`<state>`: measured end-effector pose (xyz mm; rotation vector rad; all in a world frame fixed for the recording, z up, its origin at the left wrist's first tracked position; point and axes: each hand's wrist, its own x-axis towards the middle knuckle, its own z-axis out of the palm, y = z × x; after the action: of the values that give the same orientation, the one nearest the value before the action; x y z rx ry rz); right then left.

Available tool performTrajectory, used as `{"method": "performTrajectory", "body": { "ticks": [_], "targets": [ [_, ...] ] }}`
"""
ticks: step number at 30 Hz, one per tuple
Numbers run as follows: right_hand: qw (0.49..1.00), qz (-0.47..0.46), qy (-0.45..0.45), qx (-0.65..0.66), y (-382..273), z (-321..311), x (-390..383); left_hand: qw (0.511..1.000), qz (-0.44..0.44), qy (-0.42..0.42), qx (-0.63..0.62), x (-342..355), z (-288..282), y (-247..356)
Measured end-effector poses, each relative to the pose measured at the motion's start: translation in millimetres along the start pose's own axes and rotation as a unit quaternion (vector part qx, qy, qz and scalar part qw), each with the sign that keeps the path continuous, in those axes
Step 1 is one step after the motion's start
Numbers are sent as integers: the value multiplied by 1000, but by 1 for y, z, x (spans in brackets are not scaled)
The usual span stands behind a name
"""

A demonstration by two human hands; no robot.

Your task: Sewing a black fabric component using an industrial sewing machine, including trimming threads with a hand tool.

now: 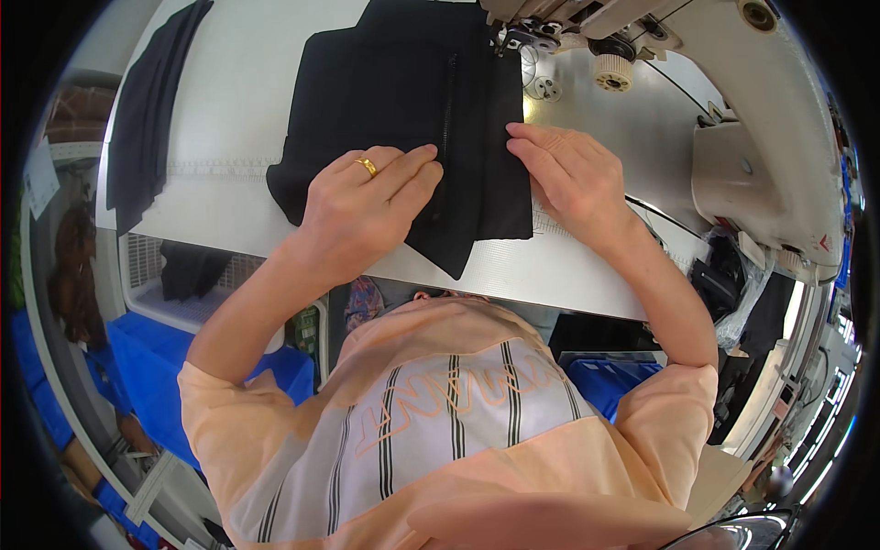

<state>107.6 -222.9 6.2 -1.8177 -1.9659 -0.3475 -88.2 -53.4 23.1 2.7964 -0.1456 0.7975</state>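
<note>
A black fabric piece (367, 92) with a dark zipper (448, 119) running down it lies on the white table, its top end by the sewing machine's needle area (502, 38). My left hand (371, 197) rests on the cloth, fingers stretched out and fingertips beside the zipper; its thumb is hidden. On one of its fingers is a gold ring (367, 166). At the cloth's right edge, my right hand (576, 179) has its fingertips closed on the border. A pointed corner of the fabric hangs over the table's front edge.
The sewing machine (770, 101) stands at the right, with a pale round knob (612, 73) near its head. A stack of black fabric pieces (156, 110) lies at the far left of the table (229, 119). Below are a white basket (142, 261) and blue bins (151, 367).
</note>
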Motion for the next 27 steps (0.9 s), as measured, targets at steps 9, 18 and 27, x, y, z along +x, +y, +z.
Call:
{"method": "performTrajectory", "body": {
  "ticks": [9, 18, 27],
  "targets": [
    [1000, -6, -10, -21, 4, -3, 11, 998, 21, 2, 64, 2, 12, 6],
    [992, 21, -61, -113, 32, 3, 18, 996, 37, 8, 80, 43, 28, -29],
    [985, 160, -47, -53, 51, -23, 11, 992, 72, 4, 99, 57, 52, -30]
  ]
}}
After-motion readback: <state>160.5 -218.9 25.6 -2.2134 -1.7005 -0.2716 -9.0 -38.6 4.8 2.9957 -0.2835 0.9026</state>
